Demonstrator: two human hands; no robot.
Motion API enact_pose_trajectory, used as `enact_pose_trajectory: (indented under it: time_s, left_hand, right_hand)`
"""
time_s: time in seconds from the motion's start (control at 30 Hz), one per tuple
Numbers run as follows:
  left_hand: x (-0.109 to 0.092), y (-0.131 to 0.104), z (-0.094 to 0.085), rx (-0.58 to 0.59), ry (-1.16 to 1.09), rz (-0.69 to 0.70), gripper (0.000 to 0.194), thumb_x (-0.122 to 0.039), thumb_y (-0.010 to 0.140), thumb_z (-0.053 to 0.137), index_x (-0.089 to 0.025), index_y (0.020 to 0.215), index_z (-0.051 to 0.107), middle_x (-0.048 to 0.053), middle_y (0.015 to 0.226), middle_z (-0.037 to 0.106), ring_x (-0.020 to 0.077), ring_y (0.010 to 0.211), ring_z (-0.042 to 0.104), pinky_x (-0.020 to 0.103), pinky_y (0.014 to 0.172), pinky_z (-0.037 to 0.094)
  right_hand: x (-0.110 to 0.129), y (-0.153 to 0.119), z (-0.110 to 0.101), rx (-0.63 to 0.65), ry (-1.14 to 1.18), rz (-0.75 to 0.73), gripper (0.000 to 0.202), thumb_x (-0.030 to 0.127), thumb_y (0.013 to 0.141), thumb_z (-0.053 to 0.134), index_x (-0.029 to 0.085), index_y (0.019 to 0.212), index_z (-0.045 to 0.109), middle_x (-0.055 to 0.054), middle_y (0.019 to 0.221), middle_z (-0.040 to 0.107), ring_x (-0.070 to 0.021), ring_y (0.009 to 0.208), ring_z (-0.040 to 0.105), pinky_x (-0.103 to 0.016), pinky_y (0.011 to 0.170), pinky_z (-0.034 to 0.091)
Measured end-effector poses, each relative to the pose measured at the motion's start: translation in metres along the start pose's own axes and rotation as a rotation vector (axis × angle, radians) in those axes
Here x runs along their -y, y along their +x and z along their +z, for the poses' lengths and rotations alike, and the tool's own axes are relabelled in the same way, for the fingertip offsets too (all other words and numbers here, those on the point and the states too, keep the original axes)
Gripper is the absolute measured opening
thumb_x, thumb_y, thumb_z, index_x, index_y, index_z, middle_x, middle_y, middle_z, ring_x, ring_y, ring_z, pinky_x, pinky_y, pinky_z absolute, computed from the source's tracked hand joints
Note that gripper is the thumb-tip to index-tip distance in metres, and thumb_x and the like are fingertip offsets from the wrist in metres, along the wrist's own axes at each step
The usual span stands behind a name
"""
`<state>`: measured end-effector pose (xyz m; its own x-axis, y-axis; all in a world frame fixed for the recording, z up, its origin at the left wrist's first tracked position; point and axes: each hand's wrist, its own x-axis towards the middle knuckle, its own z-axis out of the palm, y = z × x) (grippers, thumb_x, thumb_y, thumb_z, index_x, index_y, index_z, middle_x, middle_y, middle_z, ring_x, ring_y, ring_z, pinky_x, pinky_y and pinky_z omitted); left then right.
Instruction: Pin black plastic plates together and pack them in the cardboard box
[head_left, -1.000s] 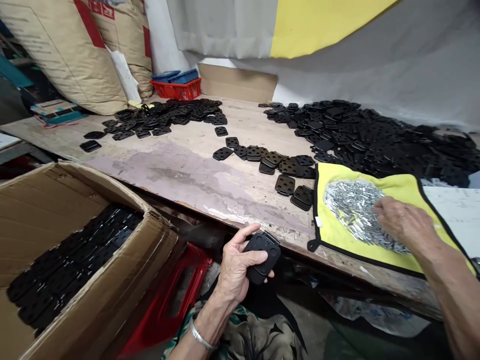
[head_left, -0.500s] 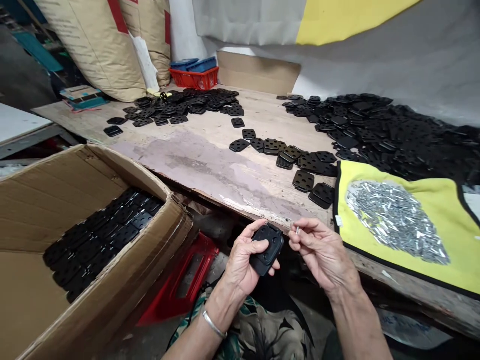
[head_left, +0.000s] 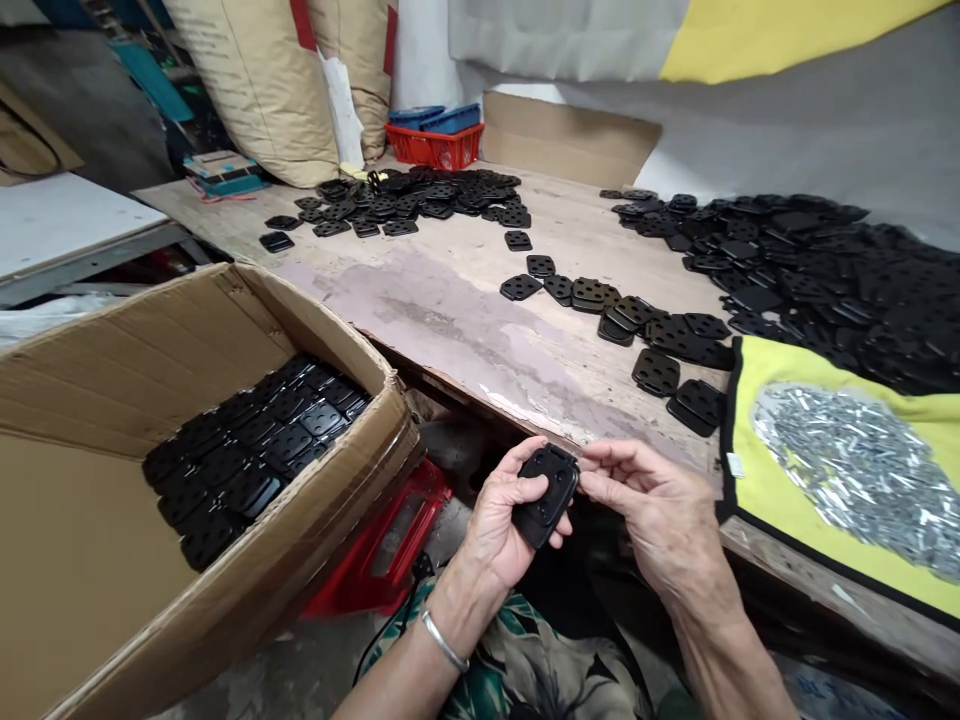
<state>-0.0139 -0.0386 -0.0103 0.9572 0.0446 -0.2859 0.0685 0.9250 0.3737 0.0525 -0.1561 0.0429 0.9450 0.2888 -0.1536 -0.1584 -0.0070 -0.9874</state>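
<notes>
My left hand (head_left: 508,520) grips a black plastic plate (head_left: 546,494) with holes, held below the table's front edge. My right hand (head_left: 660,515) has its fingertips pinched against the plate's right edge; the small metal pin it carried a moment ago is hidden by the fingers. To the right lies a heap of silver metal pins (head_left: 855,465) on a yellow cloth (head_left: 757,500). Several loose black plates (head_left: 660,345) lie on the wooden table (head_left: 465,320) just beyond my hands.
A cardboard box (head_left: 127,470) at my left holds stacked black plates. A large pile of black plates (head_left: 810,260) covers the table's right, a smaller pile (head_left: 405,200) the far left. A red basket (head_left: 439,145), paper sacks (head_left: 262,80) and a red stool (head_left: 382,545) are nearby.
My right hand left the pin heap, came over with a small pin and now meets the plate in my left hand. The view has shifted so everything sits further right.
</notes>
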Motion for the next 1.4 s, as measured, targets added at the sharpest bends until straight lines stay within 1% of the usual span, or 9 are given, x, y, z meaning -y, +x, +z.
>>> enact_pose_trajectory:
  time_s: [0.1,0.23,0.4,0.5,0.57,0.77,1.07,1.2,1.4]
  left_hand:
    - [-0.003,0.001,-0.004,-0.036,0.023,0.021,0.055,-0.016,0.069,0.065,-0.016,0.121,0.046,0.005,0.068,0.069,0.0176,0.042,0.063,0.02,0.033,0.046]
    - [-0.009,0.0,-0.007,-0.077,0.054,0.06,0.054,-0.015,0.066,0.068,-0.017,0.116,0.05,0.005,0.074,0.069,0.0186,0.041,0.063,0.021,0.031,0.046]
    - [-0.017,-0.004,-0.007,-0.104,0.136,0.126,0.058,-0.013,0.059,0.073,-0.017,0.114,0.055,0.004,0.077,0.069,0.02,0.04,0.063,0.023,0.03,0.047]
    - [-0.018,-0.005,-0.006,-0.111,0.172,0.145,0.058,-0.01,0.057,0.074,-0.016,0.111,0.057,0.003,0.076,0.069,0.0202,0.04,0.064,0.023,0.031,0.048]
    - [-0.015,-0.004,-0.007,-0.105,0.134,0.143,0.057,-0.011,0.058,0.073,-0.017,0.111,0.057,0.003,0.077,0.069,0.0202,0.04,0.063,0.023,0.031,0.048]
    - [-0.005,0.002,-0.009,-0.065,0.025,0.129,0.053,-0.015,0.063,0.071,-0.017,0.113,0.054,0.005,0.078,0.07,0.019,0.041,0.064,0.021,0.031,0.047]
    - [-0.004,0.002,-0.006,-0.041,0.002,0.129,0.05,-0.016,0.066,0.071,-0.018,0.114,0.054,0.005,0.079,0.07,0.0185,0.042,0.064,0.02,0.031,0.047]
    - [-0.002,0.004,-0.007,-0.034,0.005,0.133,0.049,-0.016,0.066,0.07,-0.018,0.113,0.055,0.005,0.079,0.07,0.0184,0.042,0.064,0.02,0.031,0.047]
    - [-0.006,0.002,-0.005,-0.073,0.067,0.179,0.052,-0.015,0.062,0.072,-0.019,0.111,0.055,0.004,0.077,0.07,0.0191,0.041,0.064,0.022,0.031,0.048]
  right_hand:
    - [0.006,0.006,0.006,0.036,-0.024,0.022,0.043,0.026,0.048,0.087,0.016,0.085,0.069,-0.007,0.08,0.071,-0.015,0.064,0.062,-0.025,0.058,0.051]
    - [0.012,0.016,0.008,0.127,-0.064,0.056,0.046,0.023,0.048,0.086,0.015,0.088,0.065,-0.006,0.074,0.07,-0.0136,0.059,0.061,-0.025,0.057,0.05]
    - [0.016,0.024,0.008,0.211,-0.095,0.155,0.048,0.019,0.046,0.085,0.013,0.089,0.065,-0.008,0.082,0.071,-0.0112,0.055,0.058,-0.024,0.053,0.048]
    - [0.019,0.028,0.008,0.223,-0.119,0.153,0.047,0.018,0.047,0.084,0.013,0.089,0.065,-0.008,0.079,0.071,-0.0122,0.058,0.059,-0.025,0.058,0.05]
    - [0.019,0.029,0.008,0.228,-0.129,0.133,0.047,0.019,0.047,0.084,0.013,0.089,0.064,-0.007,0.076,0.07,-0.0125,0.058,0.059,-0.026,0.06,0.05]
    - [0.011,0.028,0.003,0.253,-0.056,0.114,0.042,0.02,0.055,0.083,0.014,0.093,0.064,-0.007,0.081,0.07,-0.0136,0.06,0.062,-0.026,0.06,0.052]
    - [0.006,0.028,-0.004,0.348,0.006,0.084,0.043,0.02,0.06,0.083,0.015,0.097,0.063,-0.006,0.079,0.068,-0.0138,0.062,0.062,-0.027,0.062,0.052]
    - [0.005,0.03,-0.002,0.341,0.008,0.08,0.042,0.02,0.059,0.083,0.015,0.096,0.063,-0.006,0.082,0.068,-0.0133,0.062,0.061,-0.026,0.06,0.052]
    - [0.009,0.031,0.001,0.338,-0.001,0.121,0.041,0.017,0.057,0.081,0.014,0.094,0.063,-0.006,0.084,0.068,-0.0115,0.059,0.059,-0.023,0.056,0.049]
